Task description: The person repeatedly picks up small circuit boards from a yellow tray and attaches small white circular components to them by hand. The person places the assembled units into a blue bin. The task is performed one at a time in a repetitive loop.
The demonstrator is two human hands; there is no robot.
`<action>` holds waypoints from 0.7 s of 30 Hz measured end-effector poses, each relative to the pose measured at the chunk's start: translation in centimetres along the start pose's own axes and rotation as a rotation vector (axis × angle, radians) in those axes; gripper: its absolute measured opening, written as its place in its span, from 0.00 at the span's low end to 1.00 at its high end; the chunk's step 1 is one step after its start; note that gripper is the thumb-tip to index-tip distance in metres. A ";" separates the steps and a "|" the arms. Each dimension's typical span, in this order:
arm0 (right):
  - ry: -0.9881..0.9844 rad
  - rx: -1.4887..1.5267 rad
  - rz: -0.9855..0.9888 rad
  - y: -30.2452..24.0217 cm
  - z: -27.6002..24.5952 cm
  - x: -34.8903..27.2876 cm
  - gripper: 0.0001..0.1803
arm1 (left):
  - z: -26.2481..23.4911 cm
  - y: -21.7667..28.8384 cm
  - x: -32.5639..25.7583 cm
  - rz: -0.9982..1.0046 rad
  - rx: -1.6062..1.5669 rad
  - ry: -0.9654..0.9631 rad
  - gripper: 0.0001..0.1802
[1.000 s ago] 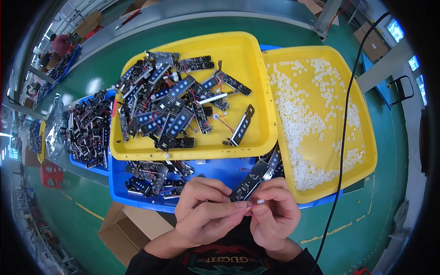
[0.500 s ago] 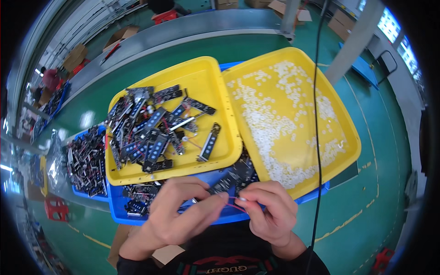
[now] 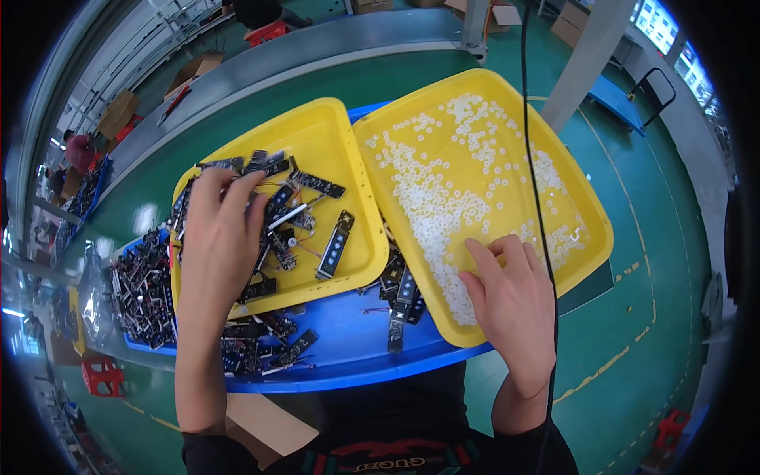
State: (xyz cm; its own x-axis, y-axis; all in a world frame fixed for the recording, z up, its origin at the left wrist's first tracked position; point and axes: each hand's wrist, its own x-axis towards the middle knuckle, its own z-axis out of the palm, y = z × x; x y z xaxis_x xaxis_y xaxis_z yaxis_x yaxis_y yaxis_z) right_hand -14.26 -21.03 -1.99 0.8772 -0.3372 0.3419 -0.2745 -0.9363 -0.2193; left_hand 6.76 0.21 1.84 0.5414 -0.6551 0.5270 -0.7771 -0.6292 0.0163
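Note:
My left hand (image 3: 218,237) reaches over the left yellow tray (image 3: 360,237). Its fingers are bent and apart above a heap of black circuit boards (image 3: 281,202) with red wires; the hand hides part of the heap. My right hand (image 3: 514,309) hovers at the near part of the right yellow tray (image 3: 475,77), thumb and fingers curved with a gap between them. Small white plastic rings (image 3: 427,214) lie scattered beneath and beyond it. Nothing shows in either hand. Between the trays, several more boards (image 3: 402,309) rest in the blue bin (image 3: 340,324) underneath.
Another blue bin, full of boards (image 3: 142,285), stands at the left. A black cable (image 3: 532,158) hangs down across the right tray, close to my right hand. Behind the trays runs a long grey bench (image 3: 317,59). A red stool (image 3: 103,376) is on the green floor at left.
Both hands have parted from the wired board they were holding in front. The left has moved up over the boards, the right over the white rings. The view has shifted slightly.

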 end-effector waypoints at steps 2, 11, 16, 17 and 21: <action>-0.049 0.029 -0.006 -0.3 0.0 0.2 0.17 | -0.1 0.6 -0.3 0.031 -0.064 -0.063 0.14; -0.095 0.107 -0.078 -0.1 1.0 0.9 0.07 | -1.9 4.0 -5.9 0.371 -0.347 -0.111 0.13; -0.111 0.134 -0.098 -0.3 1.2 1.0 0.07 | -2.5 4.2 -8.5 0.306 -0.378 -0.350 0.15; -0.091 0.135 -0.100 -0.3 1.3 1.0 0.07 | -2.7 3.6 -9.1 0.266 -0.344 -0.325 0.14; -0.102 0.129 -0.059 -1.2 1.4 0.9 0.09 | -3.6 -0.2 -12.4 0.076 -0.152 -0.265 0.11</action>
State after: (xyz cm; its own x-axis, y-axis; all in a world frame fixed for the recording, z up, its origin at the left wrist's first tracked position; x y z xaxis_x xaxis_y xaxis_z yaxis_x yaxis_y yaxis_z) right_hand -12.58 -20.03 -2.74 0.9275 -0.2643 0.2642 -0.1743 -0.9314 -0.3196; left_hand -0.96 9.95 -1.64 0.5288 -0.7967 0.2925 -0.8470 -0.5173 0.1223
